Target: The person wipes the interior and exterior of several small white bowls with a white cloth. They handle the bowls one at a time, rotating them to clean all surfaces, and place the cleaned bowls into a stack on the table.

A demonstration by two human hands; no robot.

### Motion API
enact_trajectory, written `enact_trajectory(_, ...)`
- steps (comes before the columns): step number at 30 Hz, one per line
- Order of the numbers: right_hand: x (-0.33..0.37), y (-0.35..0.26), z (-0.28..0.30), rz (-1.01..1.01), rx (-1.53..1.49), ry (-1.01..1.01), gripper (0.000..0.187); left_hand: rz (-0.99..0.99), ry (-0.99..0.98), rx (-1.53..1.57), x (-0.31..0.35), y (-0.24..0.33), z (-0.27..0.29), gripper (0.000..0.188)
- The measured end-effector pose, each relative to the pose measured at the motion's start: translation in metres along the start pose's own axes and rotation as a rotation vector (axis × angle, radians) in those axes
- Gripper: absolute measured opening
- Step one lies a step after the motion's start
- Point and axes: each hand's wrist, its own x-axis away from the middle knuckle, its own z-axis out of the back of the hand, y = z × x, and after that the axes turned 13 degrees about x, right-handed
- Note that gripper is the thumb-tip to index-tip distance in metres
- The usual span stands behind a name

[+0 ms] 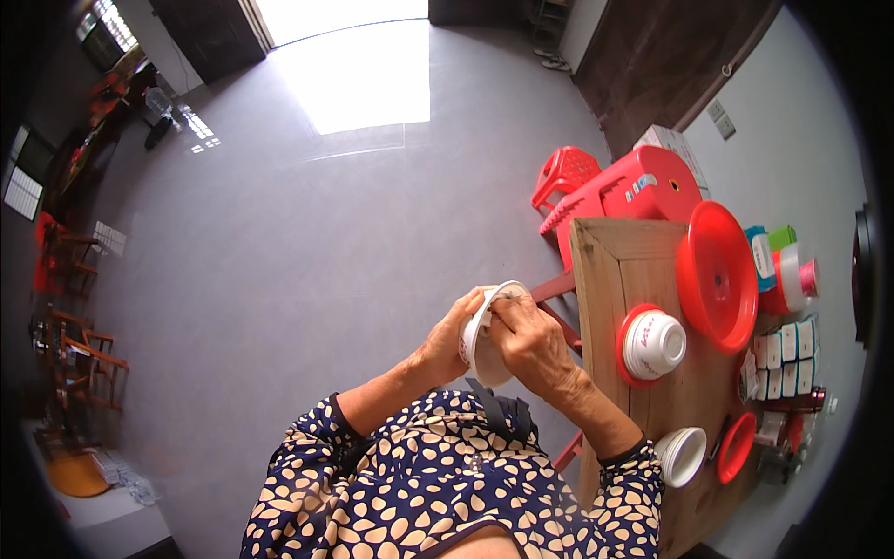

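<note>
In front of my body, over the floor, I hold a white bowl (491,365) tilted on its side, its opening turned to the right. My left hand (445,341) is wrapped round the bowl's outer wall, where some red marking shows. Inside the bowl, the bent fingers of my right hand (531,343) press against the inner surface. A bit of something white shows by those fingertips, but its kind is too small to make out.
To my right stands a wooden table (643,261). It bears upside-down white bowls (659,343) on a red plate (622,352), upright stacked bowls (684,456), a large red basin (719,279), a small red dish (738,449) and several small boxes (787,354). Red plastic stools (643,191) stand beyond.
</note>
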Motion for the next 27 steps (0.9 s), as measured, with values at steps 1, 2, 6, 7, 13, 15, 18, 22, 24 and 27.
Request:
enact_trajectory(1, -0.005, 0.0, 0.0, 0.004, 0.062, 0.117, 0.02, 0.049, -0.012, 0.039, 0.0, 0.003, -0.002, 0.049)
enact_trajectory(2, -0.007, 0.0, 0.001, 0.03, 0.084, 0.187, 0.025, 0.047, 0.051, 0.03, 0.001, 0.003, -0.008, 0.049)
enact_trajectory(6, -0.01, -0.001, -0.002, -0.003, -0.054, 0.076, 0.028, 0.004, -0.023, 0.042, -0.006, 0.003, 0.005, 0.048)
enact_trajectory(7, -0.009, -0.004, -0.003, -0.035, -0.08, 0.001, 0.031, -0.009, 0.012, 0.013, -0.006, 0.003, 0.006, 0.047)
enact_trajectory(13, 0.0, -0.001, 0.001, -0.138, -0.502, -0.427, 0.031, -0.127, 0.056, -0.182, -0.005, 0.004, 0.009, 0.044)
enact_trajectory(15, -0.001, 0.001, 0.003, -0.12, -0.693, -0.413, 0.028, -0.156, 0.061, -0.188, -0.004, 0.003, 0.006, 0.044)
enact_trajectory(18, -0.002, 0.002, -0.001, -0.236, -1.044, -0.358, 0.034, -0.193, 0.018, -0.156, -0.001, 0.007, -0.006, 0.046)
enact_trajectory(22, -0.005, -0.003, -0.008, -0.405, -0.949, -0.07, 0.044, -0.282, -0.033, -0.139, -0.011, -0.002, -0.005, 0.048)
enact_trajectory(24, -0.001, -0.002, -0.019, -0.36, -0.694, 0.027, 0.045, -0.319, -0.052, -0.166, -0.015, -0.005, -0.007, 0.047)
enact_trajectory(27, 0.001, 0.0, -0.011, -0.286, -0.581, -0.075, 0.047, -0.335, -0.061, -0.162, -0.02, -0.008, -0.003, 0.047)
